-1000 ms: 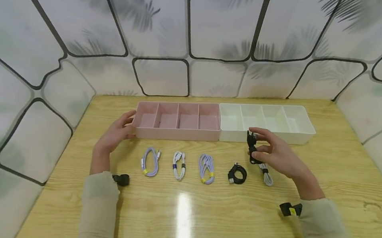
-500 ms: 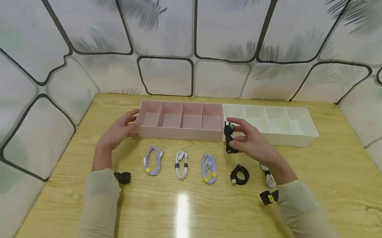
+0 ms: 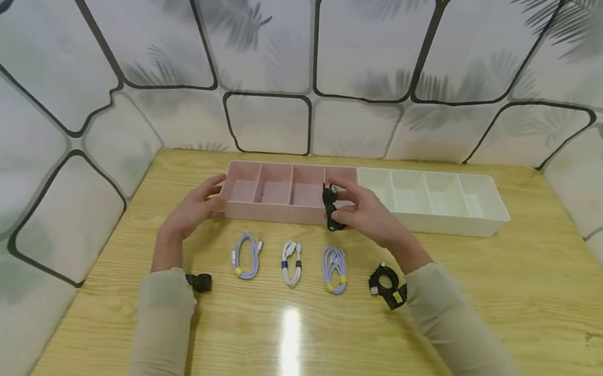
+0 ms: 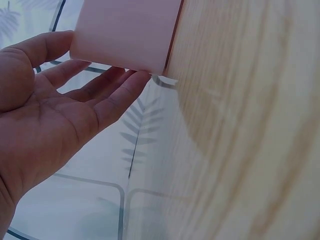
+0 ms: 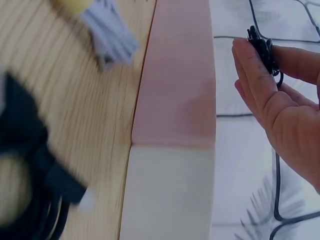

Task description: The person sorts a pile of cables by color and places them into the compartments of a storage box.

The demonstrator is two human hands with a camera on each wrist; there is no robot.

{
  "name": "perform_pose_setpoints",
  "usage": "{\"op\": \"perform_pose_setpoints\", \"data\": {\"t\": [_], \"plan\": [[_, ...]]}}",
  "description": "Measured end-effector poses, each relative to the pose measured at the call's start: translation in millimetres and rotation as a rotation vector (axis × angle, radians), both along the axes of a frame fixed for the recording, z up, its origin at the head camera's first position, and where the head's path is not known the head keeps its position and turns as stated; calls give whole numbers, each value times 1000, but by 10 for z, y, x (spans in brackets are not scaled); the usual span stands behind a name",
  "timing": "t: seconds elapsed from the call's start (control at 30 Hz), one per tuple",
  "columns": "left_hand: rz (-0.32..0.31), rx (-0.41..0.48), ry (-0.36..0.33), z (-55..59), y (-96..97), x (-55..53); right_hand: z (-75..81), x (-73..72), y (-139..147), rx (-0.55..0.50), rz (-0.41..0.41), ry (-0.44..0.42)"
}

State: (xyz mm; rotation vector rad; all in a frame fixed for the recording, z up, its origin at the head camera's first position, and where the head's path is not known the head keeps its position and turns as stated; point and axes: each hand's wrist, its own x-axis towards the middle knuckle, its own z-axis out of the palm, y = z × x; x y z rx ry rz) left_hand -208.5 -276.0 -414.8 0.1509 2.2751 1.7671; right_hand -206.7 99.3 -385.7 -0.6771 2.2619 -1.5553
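Observation:
My right hand (image 3: 369, 213) pinches a bundled black cable (image 3: 329, 201) between thumb and fingers, in front of the rightmost compartment of the pink divided box (image 3: 275, 214). In the right wrist view the same black cable (image 5: 262, 52) stands above the box's rim, apart from it. At the box's left end my left hand (image 3: 192, 208) touches the wall. Its fingers look nearly straight against the pink end wall (image 4: 125, 37) in the left wrist view. To the right, a white divided box (image 3: 445, 225) adjoins the pink one.
In front of the boxes lie a lilac cable (image 3: 254, 264), a white cable (image 3: 291, 266), another lilac cable (image 3: 333, 268) and a coiled black cable (image 3: 384, 278). Patterned cloth walls (image 3: 264, 123) stand behind and beside the wooden table (image 3: 235, 344).
My right hand has moved left with the black cable, from in front of the white box to the pink box's right end. The left hand stays at the pink box.

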Motion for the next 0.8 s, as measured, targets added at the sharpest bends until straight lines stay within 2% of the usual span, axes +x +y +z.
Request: {"op": "perform_pose_setpoints", "data": {"t": [0.13,0.3,0.53,0.8], "plan": [[-3,5,-17,104,37,53,-25,-68,-187,-59,5,-38],[-10,-4,-17,123,39,59,-42,-127,-411,-111,-16,-114],[7,-15,-5,-83,-50,-51,-88,-184,-638,-137,-26,-174],[-32,-26,44,-142,-93,-62,-112,-204,-823,-157,-29,-177]]}}
